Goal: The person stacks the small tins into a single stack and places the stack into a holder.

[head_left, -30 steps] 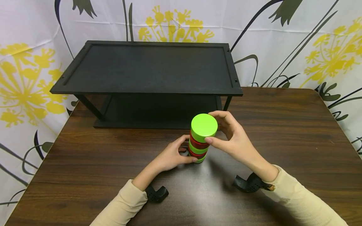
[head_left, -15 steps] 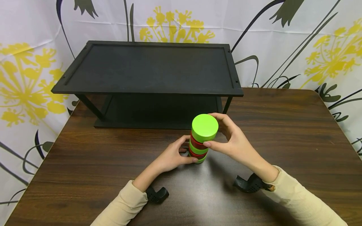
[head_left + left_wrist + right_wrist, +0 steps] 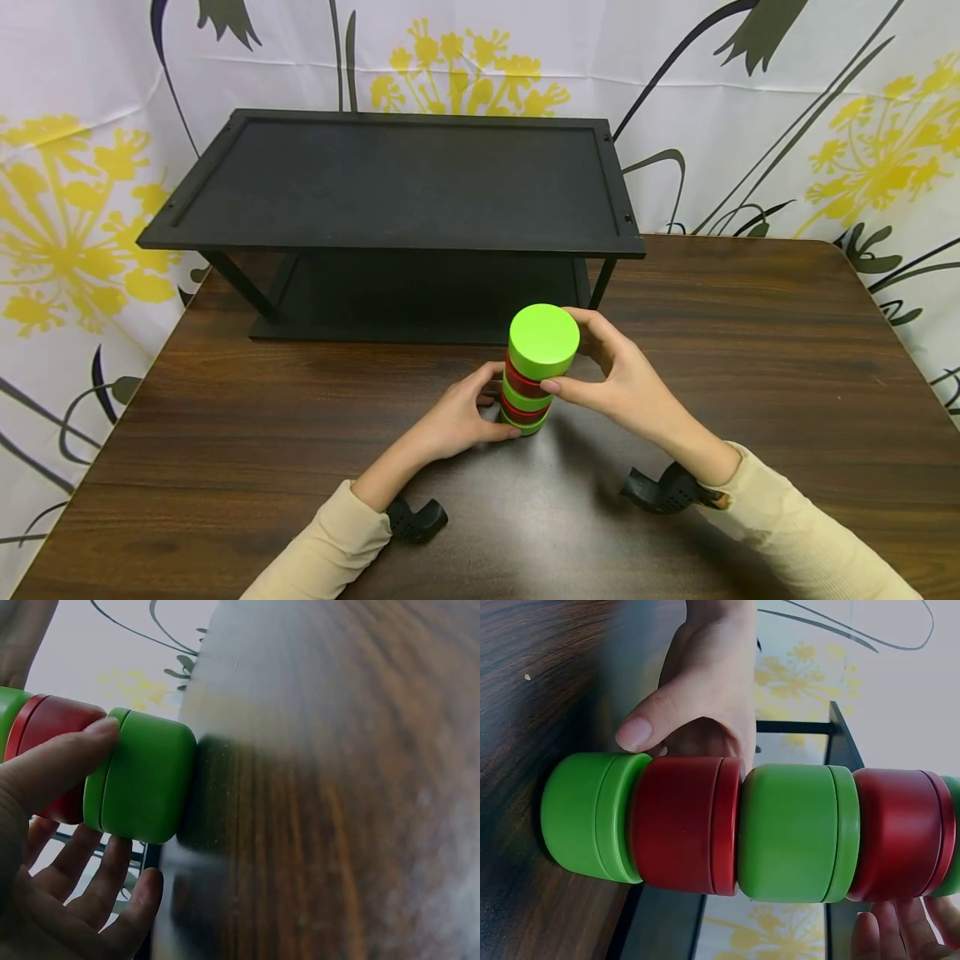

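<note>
While both hands clasp one column, the head view lays out the whole scene: a single stack [image 3: 527, 379] of five round containers stands upright on the brown counter [image 3: 285, 450], just in front of a black two-tier shelf [image 3: 390, 183], near the right end of its lower tier. Three containers are green and two red, alternating, with green at bottom and top. The left hand [image 3: 456, 422] holds the lower part and the right hand [image 3: 626, 375] the upper, each with its thumb on the near side and its fingers mostly hidden behind. Each grip is parted about as wide as the containers. Two pale sleeves [image 3: 315, 542] and two dark wrist devices [image 3: 416, 521] also show; a white cloth [image 3: 637, 42] with yellow flowers hangs behind.

From the left wrist, what the head view hides comes out: four bent, spread fingers [image 3: 112, 874] on the stack's far side, the lowest fingertip standing clear of it. The thumb lies by the seam near the top of the bottom green container. Three containers are in frame, one cut off.

From the right wrist, all five containers appear side-on, each of the lower four with a seam, the fifth cropped. The right hand's fingertips sit at the upper red one.
</note>
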Tool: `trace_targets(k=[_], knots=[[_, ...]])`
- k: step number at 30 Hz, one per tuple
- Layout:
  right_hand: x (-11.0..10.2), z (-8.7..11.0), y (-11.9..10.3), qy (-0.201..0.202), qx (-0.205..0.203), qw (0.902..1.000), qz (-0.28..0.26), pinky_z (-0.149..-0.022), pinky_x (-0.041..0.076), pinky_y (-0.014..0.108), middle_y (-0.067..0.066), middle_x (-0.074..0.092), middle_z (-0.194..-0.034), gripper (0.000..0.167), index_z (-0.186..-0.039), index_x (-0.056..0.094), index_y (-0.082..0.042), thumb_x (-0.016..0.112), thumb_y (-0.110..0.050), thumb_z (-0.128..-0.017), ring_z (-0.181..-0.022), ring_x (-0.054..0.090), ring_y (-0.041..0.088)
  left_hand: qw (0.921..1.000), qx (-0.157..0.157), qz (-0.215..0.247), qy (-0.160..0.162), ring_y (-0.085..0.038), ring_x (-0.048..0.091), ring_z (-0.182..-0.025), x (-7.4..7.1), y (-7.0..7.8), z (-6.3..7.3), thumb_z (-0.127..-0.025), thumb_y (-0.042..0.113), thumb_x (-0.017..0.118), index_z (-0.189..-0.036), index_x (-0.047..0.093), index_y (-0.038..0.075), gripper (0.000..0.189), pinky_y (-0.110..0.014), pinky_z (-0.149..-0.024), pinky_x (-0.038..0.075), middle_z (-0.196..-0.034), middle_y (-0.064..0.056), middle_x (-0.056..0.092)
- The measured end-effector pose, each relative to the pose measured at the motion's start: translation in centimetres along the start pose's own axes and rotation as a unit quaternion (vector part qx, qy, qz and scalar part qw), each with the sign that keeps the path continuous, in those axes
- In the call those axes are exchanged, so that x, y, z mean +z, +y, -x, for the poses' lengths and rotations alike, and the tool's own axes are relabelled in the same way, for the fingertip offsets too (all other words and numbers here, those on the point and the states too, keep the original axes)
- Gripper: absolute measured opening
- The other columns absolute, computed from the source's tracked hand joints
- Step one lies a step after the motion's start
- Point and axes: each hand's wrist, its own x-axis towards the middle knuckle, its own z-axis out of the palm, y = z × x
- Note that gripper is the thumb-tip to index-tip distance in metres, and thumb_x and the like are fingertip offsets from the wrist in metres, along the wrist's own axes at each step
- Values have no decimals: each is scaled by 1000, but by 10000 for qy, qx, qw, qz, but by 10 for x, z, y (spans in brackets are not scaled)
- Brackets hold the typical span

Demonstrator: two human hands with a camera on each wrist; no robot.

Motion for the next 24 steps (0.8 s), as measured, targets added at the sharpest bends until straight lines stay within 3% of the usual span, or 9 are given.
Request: trace_targets(k=[24], knots=[[0,1,2,-33,-85,10000,1,-98,48,23,2,55,-127,67,-135,45,-9,77,-2,-77,-112,54,10,9999,69,-132,15,-30,55,-121,2,-2,-1,-78,12,79,-138,38,13,72,-44,-101,50,-137,-11,50]])
